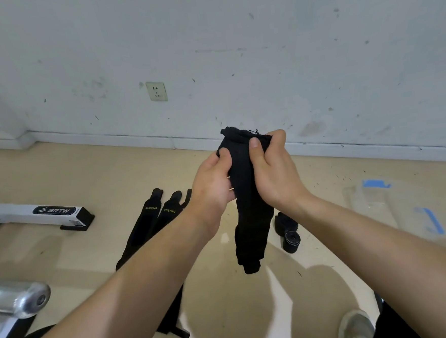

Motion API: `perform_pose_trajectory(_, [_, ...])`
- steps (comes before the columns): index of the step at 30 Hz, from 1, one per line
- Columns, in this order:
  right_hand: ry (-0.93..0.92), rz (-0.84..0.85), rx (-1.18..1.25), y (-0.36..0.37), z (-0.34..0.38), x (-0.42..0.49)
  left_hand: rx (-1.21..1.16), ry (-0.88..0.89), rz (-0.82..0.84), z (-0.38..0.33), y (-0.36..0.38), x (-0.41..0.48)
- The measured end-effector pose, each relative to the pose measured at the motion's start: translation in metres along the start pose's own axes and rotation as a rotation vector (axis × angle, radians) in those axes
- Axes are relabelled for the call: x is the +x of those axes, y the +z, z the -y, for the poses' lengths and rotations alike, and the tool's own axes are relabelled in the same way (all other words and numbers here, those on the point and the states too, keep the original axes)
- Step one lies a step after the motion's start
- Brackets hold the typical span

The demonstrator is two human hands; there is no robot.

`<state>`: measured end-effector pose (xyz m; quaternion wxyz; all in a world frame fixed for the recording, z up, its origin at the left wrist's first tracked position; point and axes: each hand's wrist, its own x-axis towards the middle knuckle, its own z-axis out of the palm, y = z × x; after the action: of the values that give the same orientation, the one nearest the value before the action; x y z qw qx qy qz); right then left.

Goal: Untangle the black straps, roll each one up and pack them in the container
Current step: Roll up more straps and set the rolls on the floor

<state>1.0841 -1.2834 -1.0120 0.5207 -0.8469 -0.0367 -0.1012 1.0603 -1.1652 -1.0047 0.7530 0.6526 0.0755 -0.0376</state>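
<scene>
Both hands are raised at frame centre, in front of the wall and above the floor. The left hand (212, 182) grips the held strap (248, 201) on its left edge, thumb on the front face and fingers curled behind. The right hand (275, 173) pinches the strap's upper end, thumb pressed flat on the front and fingers wrapped over the top right corner. The strap is black, bunched at the top between the two thumbs, and hangs straight down toward 6 o'clock with its lower end free and clear of the floor. At 8 o'clock from the hands, flat straps (151, 221) lie side by side on the tan floor (58, 167), two showing yellow "XUEYING" lettering; the left forearm covers part of them. At 5 o'clock, just beside the hanging end, rolled straps (287, 230) sit on the floor. At 3 o'clock, well apart, stands a clear container (369, 203) with blue tape on it; its contents cannot be told. A white bench foot (56, 211) marked "BRTW" lies at 9 o'clock, a chrome bar end (27, 298) at 8 o'clock near the frame edge, a wall socket (156, 91) at 11 o'clock, and a grey shoe (355, 328) at 5 o'clock.
</scene>
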Motion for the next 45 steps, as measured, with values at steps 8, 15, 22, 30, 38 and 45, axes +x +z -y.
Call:
perform_pose_trajectory(8, [0.005,0.06,-0.041,0.003,0.005,-0.004,0.157,0.176,-0.039,0.004,-0.003,-0.003])
perform_pose_trajectory(15, [-0.005,0.172,0.316,-0.011,-0.002,0.003,0.107,0.171,-0.041,-0.002,-0.018,-0.004])
perform_pose_trajectory(22, [0.095,0.244,0.593,-0.016,0.005,0.003,-0.015,0.147,-0.078,-0.008,-0.021,-0.001])
perform_pose_trajectory(30, [0.288,0.496,0.973,-0.032,0.008,0.007,-0.362,-0.032,0.253,-0.018,-0.029,-0.003])
perform_pose_trajectory(38, [0.282,0.729,0.961,-0.043,0.004,0.012,-0.362,-0.101,0.424,-0.025,-0.046,0.002])
perform_pose_trajectory(45, [0.207,0.667,0.671,-0.044,0.002,0.008,-0.067,-0.032,0.345,-0.02,-0.049,0.007])
